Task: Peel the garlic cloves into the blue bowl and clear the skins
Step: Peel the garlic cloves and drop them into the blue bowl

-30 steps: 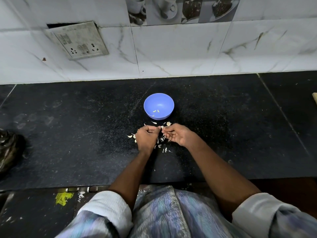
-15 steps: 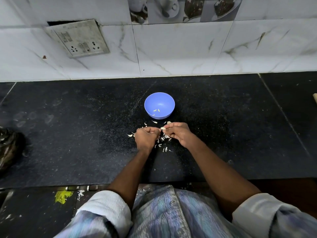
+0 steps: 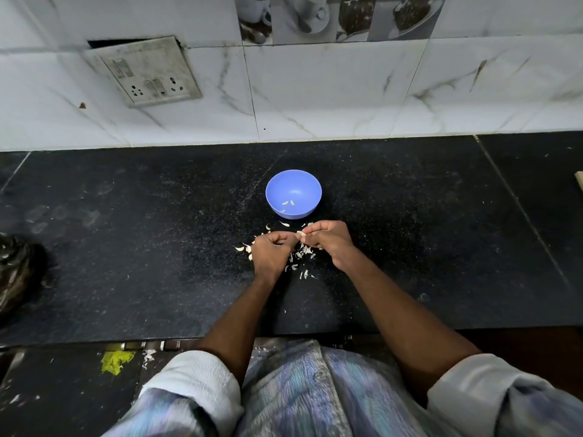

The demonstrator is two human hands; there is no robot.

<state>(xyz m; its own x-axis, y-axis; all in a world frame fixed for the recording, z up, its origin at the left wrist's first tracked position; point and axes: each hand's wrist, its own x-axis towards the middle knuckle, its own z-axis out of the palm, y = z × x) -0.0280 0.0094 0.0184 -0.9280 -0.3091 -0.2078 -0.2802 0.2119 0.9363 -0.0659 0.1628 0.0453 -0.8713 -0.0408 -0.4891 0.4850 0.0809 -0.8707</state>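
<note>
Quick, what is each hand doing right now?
Left hand: fingers curled, pinching the garlic clove.
Right hand: fingers curled, pinching the same clove from the other side.

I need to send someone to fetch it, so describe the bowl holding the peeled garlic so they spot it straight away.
On the black speckled stone counter, below the white marbled wall tiles, a small round blue plastic bowl stands near the middle, just beyond the scattered pale garlic skins. It is the only bowl and the only blue thing on the counter.

no readable text, label, brand or number shows anywhere; the switch plate (image 3: 145, 72) bears none.
</note>
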